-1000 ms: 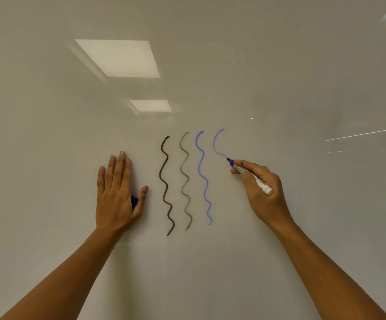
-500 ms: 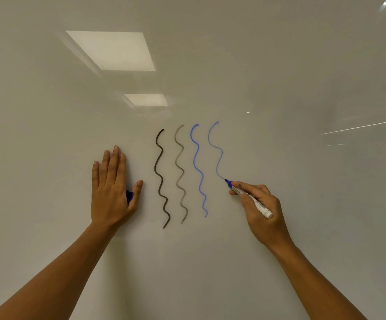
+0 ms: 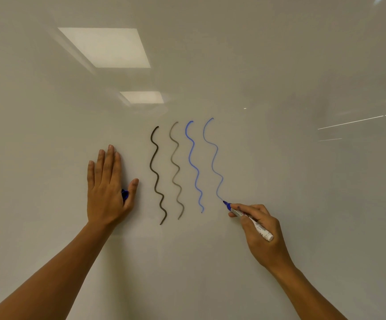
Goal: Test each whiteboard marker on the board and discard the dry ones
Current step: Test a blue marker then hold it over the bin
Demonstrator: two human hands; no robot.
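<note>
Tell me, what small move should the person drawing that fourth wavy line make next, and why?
Probably carry the stroke a little further down. The blue-tipped white marker, gripped by the right hand, touches the glossy white board, and its thin, pale blue wavy line ends higher than the three other squiggles. After that, lifting off to judge it seems sensible: it looks fainter than the bolder blue line.

Two bare forearms: the left hand (image 3: pixel 105 192) and right hand (image 3: pixel 262 232) wear no sleeves, rings, or watches.
</note>
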